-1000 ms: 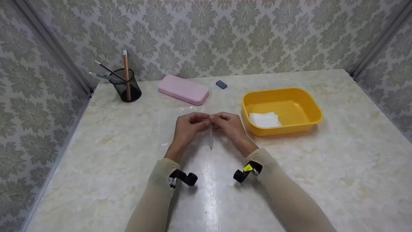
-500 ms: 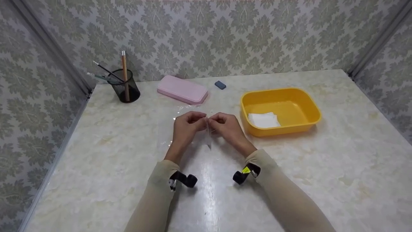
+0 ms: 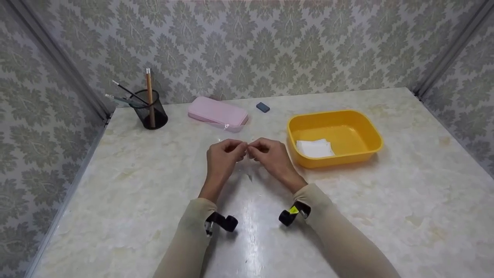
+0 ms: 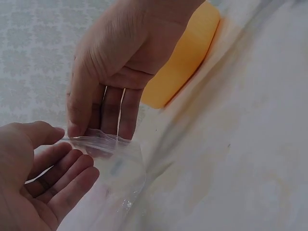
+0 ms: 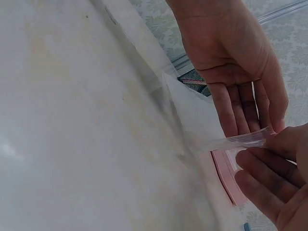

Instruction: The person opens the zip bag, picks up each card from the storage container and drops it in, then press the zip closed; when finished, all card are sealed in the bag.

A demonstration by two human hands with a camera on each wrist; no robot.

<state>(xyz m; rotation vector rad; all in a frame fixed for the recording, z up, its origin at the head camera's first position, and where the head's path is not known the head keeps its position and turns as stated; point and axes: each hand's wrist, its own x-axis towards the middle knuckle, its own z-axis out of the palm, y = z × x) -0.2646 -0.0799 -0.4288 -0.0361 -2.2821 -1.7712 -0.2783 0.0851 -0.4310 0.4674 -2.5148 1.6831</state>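
A small clear plastic bag (image 4: 113, 166) hangs between my two hands above the marble table (image 3: 127, 193). My left hand (image 3: 240, 148) pinches one side of the bag's top edge between thumb and fingers. My right hand (image 3: 252, 150) pinches the other side, and the fingertips of both hands nearly meet. In the right wrist view the bag (image 5: 202, 120) drapes down towards the table from that pinched edge. In the head view the bag (image 3: 249, 173) is almost invisible, a faint glint below the hands.
A yellow tub (image 3: 370, 133) with a white folded cloth (image 3: 314, 148) in it stands just right of my hands. At the back lie a pink case (image 3: 217, 112) and a small dark eraser (image 3: 263, 107). A black mesh cup (image 3: 153, 114) holds pencils at the back left.
Both hands stay together on the bag's top edge. The head view has tipped, so everything sits a little lower in it. The bag's hanging edge shows less than before.
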